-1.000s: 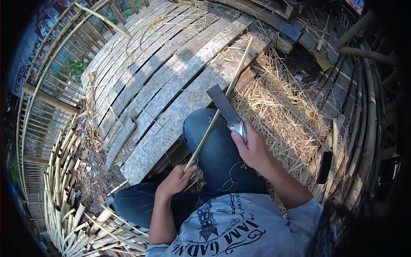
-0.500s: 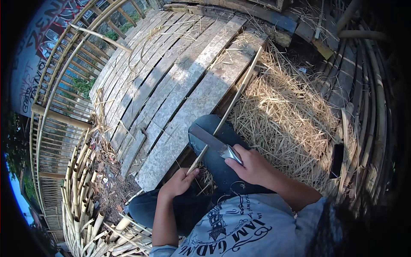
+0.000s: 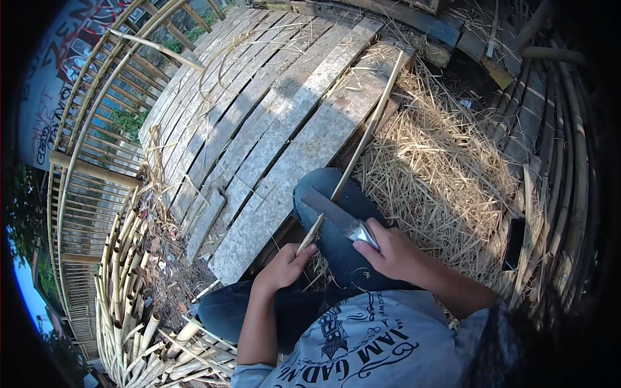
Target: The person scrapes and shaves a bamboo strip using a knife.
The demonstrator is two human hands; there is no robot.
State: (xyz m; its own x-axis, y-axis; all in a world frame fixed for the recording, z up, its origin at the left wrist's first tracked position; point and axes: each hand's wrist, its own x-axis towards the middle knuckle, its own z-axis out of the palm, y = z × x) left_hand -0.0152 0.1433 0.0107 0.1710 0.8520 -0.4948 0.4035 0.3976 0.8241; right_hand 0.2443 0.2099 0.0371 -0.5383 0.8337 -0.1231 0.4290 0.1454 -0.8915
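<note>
My left hand [image 3: 287, 266] is closed around a pale bamboo strip [image 3: 312, 233], whose narrow visible end points up toward the blade. In my right hand [image 3: 396, 253] is a knife [image 3: 331, 212] with a broad flat blade and a shiny metal handle, held over my bent knee. The blade lies across the line of a long bamboo strip [image 3: 368, 134] running from my knee to the planks' edge. Because the blade covers the spot between, I cannot tell whether both lengths are one piece.
A weathered plank platform [image 3: 284, 158] lies ahead. Bamboo shavings [image 3: 433, 174] are heaped to the right, near a dark object [image 3: 514, 242] and long poles [image 3: 572, 161]. Cut bamboo poles [image 3: 123, 278] are piled left, beside a bamboo fence [image 3: 103, 174].
Both hands, the knife and my knee appear slightly farther right, as the whole view has shifted. The knife stays across the strip's line, and both grips look the same.
</note>
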